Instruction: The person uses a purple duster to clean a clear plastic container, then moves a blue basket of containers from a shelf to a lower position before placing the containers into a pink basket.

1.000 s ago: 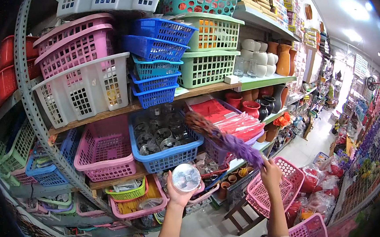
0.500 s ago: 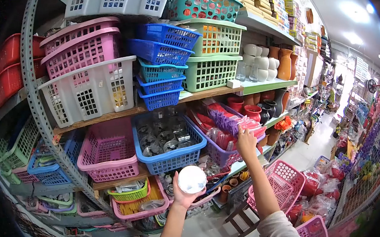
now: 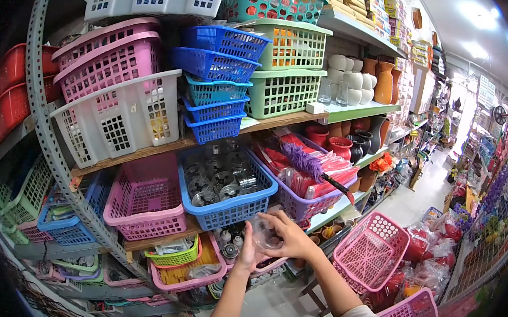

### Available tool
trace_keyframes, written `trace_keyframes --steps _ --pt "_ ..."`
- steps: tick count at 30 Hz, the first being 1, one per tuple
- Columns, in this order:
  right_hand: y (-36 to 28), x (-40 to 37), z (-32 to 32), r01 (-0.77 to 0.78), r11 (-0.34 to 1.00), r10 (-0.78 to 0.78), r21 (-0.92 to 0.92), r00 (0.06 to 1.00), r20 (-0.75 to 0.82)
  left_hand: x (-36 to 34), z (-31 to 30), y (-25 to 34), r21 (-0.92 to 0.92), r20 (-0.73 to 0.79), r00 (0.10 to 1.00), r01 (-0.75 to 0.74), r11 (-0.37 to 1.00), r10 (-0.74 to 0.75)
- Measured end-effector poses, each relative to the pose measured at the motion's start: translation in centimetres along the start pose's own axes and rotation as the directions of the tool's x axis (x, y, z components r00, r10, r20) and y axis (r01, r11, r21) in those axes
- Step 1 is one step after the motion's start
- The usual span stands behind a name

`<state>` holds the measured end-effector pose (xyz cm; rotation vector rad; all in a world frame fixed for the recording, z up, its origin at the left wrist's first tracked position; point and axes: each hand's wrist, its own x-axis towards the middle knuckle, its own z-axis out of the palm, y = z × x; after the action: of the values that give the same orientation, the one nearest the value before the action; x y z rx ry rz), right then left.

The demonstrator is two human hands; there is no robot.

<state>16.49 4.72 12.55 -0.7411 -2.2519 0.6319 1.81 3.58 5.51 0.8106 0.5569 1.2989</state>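
Observation:
A clear round container (image 3: 265,235) is between my two hands, in front of the blue basket. My left hand (image 3: 247,252) holds its left side, with the palm against it. From the right, my right hand (image 3: 292,236) has its fingers curled over the top and side. A purple fluffy duster (image 3: 302,160) lies across the red plastic packets (image 3: 331,168) in a purple basket (image 3: 298,205), its dark handle sticking out to the right. Similar clear round containers (image 3: 220,181) fill the blue basket (image 3: 228,210).
An empty pink basket (image 3: 146,222) stands left of the blue one. Stacked baskets (image 3: 115,115) and white and brown vases (image 3: 384,84) line the upper shelf. Below right are a pink basket (image 3: 371,250) and plastic-wrapped red goods (image 3: 429,258). A metal post (image 3: 58,142) rises at left.
My right hand has let go of the duster and moved down-left onto the container. The container, earlier showing a bright white face, has turned and now looks clear. The duster's handle is now visible.

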Motion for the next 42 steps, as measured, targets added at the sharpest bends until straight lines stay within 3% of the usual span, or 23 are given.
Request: trace_keyframes --steps 1,3,4,5,6,7,9,10,11,13,20,28,33,40,42 --pt "0.2 0.0 -0.1 0.003 1.000 -0.003 0.001 1.000 0.002 0.5 -0.3 0.5 0.000 -0.002 1.000 -0.003 1.000 0.003" --pt "0.8 -0.2 -0.6 0.053 0.998 -0.048 0.029 0.985 -0.163 1.4 -1.5 2.1 0.510 0.013 0.968 -0.221 0.831 0.249" --pt "0.7 -0.3 -0.9 0.036 0.999 -0.028 0.033 0.979 -0.202 1.7 -2.1 3.7 0.690 0.077 0.919 -0.329 0.644 0.387" --pt "1.0 -0.3 -1.2 0.039 0.999 -0.031 0.034 0.980 -0.198 2.9 -3.6 4.7 0.868 0.050 0.834 -0.308 0.389 0.550" --pt "1.3 -0.3 -1.4 0.045 0.999 -0.042 0.006 0.968 -0.249 2.9 -3.2 6.6 0.975 0.142 0.691 -0.221 0.020 0.709" --pt "1.5 -0.4 -1.5 0.051 0.999 -0.054 -0.019 0.953 -0.297 2.7 -2.9 7.8 0.973 0.222 0.589 -0.088 -0.212 0.777" --pt "1.6 -0.5 -1.6 0.040 0.999 -0.034 0.012 0.953 -0.301 4.0 -5.9 8.5 0.859 0.403 0.571 0.032 -0.511 0.715" --pt "2.0 -0.6 -1.4 0.033 0.999 -0.025 0.024 0.952 -0.307 4.2 -7.0 8.6 0.834 0.395 0.632 0.058 -0.549 0.667" --pt "2.1 -0.6 -1.3 0.026 0.999 -0.014 0.035 0.950 -0.312 4.5 -7.8 8.1 0.833 0.394 0.631 0.062 -0.550 0.668" --pt "1.9 -0.6 -0.9 0.023 0.999 -0.007 0.045 0.951 -0.309 4.3 -7.7 8.0 0.800 0.233 0.780 0.186 -0.571 0.580" --pt "2.3 -1.1 -0.2 0.022 0.999 -0.014 0.022 0.944 -0.330 5.1 -8.5 7.3 0.831 0.251 0.710 0.191 -0.523 0.658" --pt "4.7 -0.1 -0.4 -0.017 1.000 0.023 0.018 0.912 -0.408 1.3 -5.5 5.6 0.867 0.253 0.659 0.171 -0.468 0.709" --pt "4.8 2.9 -1.0 -0.028 1.000 0.026 0.003 0.905 -0.425 -0.3 -5.3 5.7 0.871 0.229 0.672 0.182 -0.457 0.704" --pt "8.0 11.3 -0.9 -0.026 0.963 -0.064 -0.267 0.945 -0.320 -0.5 -4.9 5.8 0.856 0.255 0.674 0.177 -0.486 0.693" --pt "9.4 13.5 -0.3 -0.044 0.893 -0.053 -0.447 0.978 -0.202 -0.5 -4.8 5.8 0.854 0.234 0.689 0.192 -0.484 0.686"
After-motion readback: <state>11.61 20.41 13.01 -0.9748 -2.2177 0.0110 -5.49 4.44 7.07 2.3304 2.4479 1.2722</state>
